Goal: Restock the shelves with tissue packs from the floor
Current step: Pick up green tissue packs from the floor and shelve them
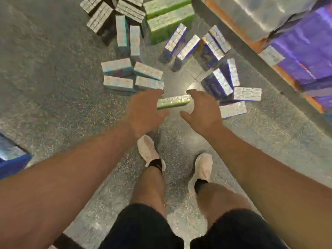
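On the floor (53, 69) just ahead of my shoes, the green tissue pack (173, 102) is lying crosswise between my left hand (145, 112) and right hand (203, 109), both reaching down, fingers spread, holding nothing, about equally near.

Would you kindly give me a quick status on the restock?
Both hands open, left hand and right hand flanking the green tissue pack on the floor. No grip yet. Nothing in the way.
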`<state>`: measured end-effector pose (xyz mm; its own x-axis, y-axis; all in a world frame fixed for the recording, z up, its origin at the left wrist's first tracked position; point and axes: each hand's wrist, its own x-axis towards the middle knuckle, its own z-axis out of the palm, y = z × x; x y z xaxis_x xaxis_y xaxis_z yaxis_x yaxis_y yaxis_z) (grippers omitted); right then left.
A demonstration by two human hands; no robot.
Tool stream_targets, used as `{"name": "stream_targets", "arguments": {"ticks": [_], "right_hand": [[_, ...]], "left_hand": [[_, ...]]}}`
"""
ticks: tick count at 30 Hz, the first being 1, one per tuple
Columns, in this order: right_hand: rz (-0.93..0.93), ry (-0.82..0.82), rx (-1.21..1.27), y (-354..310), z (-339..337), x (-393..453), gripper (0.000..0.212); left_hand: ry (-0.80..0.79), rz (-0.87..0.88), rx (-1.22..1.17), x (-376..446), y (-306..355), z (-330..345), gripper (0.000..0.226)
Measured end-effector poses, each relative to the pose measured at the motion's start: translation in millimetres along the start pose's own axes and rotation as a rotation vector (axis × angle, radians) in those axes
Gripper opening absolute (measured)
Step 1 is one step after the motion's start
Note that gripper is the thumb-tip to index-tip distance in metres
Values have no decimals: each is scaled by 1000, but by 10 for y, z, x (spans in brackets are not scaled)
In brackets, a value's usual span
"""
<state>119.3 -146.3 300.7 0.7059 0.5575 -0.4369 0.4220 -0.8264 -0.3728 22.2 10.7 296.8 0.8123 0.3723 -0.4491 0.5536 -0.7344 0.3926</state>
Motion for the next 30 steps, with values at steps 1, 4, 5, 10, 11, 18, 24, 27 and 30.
{"name": "stream_targets", "arguments": {"ticks": [1,4,5,10,11,18,24,27,30], "right_hand": [[4,-19,-1,68,319,219,62],[-18,-85,-59,315,1265,836,64],[-30,-110,-81,414,1555,1020,67],[-102,-130,-217,975,2644,1854,77],[-100,-139,-244,1075,2793,1990,79],[-152,-171,-437,1432,3356,2382,76],[-210,-125,-406,1163,2826,2080,56],[-312,-71,-363,900,2257,1866,59],[-392,-53,-329,502,1517,1635,54]], "left_hand": [[-27,-8,9,201,-178,257,59],[-95,-23,11,759,-717,1064,64],[-98,-18,2,927,-881,1330,64],[-61,-32,73,1751,-1464,2482,68],[-49,-44,88,1881,-1541,2672,75],[-82,-180,252,2075,-1979,3350,68],[-88,-209,299,1727,-1670,2700,56],[-34,-207,258,1408,-1469,2024,47],[-69,-286,174,1037,-1172,1119,38]]}}
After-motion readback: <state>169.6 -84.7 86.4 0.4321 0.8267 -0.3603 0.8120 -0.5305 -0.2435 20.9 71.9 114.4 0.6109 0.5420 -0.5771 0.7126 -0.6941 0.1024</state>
